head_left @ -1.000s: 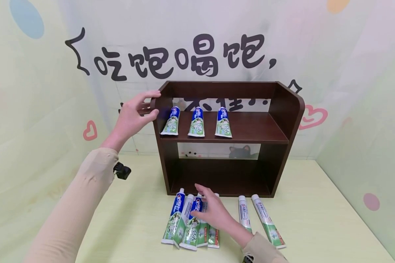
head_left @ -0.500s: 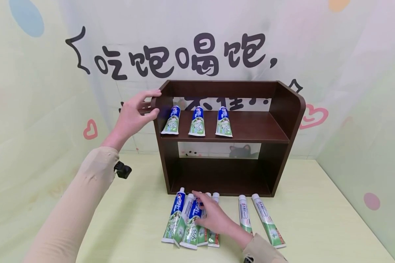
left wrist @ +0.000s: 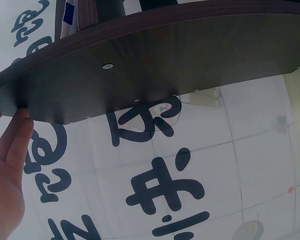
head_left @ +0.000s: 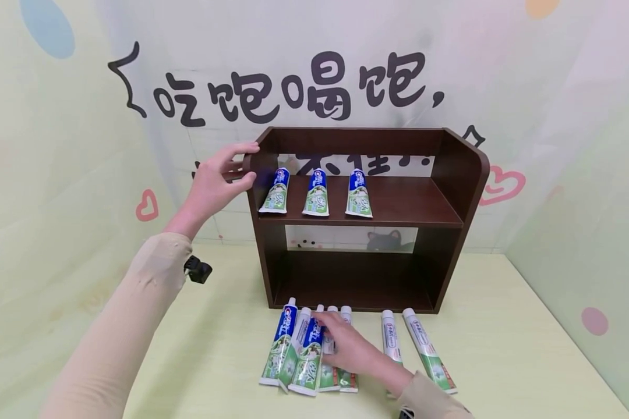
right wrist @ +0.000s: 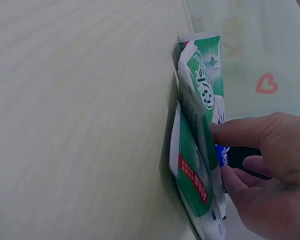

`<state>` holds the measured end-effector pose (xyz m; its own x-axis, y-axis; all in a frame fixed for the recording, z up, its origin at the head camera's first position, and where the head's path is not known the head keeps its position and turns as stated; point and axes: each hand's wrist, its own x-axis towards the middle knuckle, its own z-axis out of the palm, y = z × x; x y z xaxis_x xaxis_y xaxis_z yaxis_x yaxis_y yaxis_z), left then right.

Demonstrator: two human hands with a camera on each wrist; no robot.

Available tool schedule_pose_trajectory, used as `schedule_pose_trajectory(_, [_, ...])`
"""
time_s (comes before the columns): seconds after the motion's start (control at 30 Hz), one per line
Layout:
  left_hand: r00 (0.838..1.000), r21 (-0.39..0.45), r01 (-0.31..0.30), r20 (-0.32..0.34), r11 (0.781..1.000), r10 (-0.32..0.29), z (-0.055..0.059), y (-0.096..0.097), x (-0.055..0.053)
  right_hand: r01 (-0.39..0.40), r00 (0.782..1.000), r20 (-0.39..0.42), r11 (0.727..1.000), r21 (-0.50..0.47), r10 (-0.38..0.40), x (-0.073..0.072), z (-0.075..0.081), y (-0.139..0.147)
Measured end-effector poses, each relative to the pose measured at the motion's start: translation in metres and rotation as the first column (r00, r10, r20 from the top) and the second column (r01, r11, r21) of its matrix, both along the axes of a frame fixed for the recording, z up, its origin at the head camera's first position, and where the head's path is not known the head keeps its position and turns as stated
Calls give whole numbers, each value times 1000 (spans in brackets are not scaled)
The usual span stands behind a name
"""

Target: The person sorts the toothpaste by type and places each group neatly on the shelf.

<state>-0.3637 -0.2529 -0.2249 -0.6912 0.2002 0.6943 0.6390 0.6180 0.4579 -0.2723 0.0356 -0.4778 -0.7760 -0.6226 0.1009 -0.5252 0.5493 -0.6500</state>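
My left hand (head_left: 216,185) rests on the upper left side panel of a dark brown two-tier shelf (head_left: 346,220), its thumb and fingers around the front edge. My right hand (head_left: 352,344) is low over a row of toothpaste tubes on the table. Its fingers are near the cap of a blue-and-green toothpaste tube (head_left: 307,362). In the right wrist view the thumb touches a green-and-white toothpaste tube (right wrist: 202,95) in the overlapping row; a full grip cannot be made out. Three blue-and-green tubes stand on the upper tier, including a middle tube (head_left: 317,195).
Another blue-and-green tube (head_left: 282,343) lies at the row's left end. Two white-capped tubes lie apart on the right, one of them the outer right tube (head_left: 431,350). The pale table (head_left: 524,349) meets printed fabric walls (head_left: 576,221).
My right hand has lowered toward the tubes and shifted slightly right. The right-hand tubes of the row have moved a little to the right. My left hand keeps its place on the shelf.
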Motion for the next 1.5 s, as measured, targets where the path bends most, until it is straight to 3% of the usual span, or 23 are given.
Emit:
schedule_pose_trajectory(0.6, [1000,12,-7,16,1000,7,0,1,1,-48,999,9,983,176,47,-13,11,23])
schedule_pose_trajectory(0.9, [1000,14,-9,18,1000,9,-1,1,1,6,1000,-24,997,73,-4,-14,1,17])
schedule_pose_trajectory(1.13, [1000,12,-5,12,1000,5,-1,1,1,36,999,-44,991,128,-31,-12,-1,16])
schedule_pose_trajectory(1.5, [1000,6,-14,14,1000,14,-1,1,-1,-25,1000,20,983,180,22,-18,6,26])
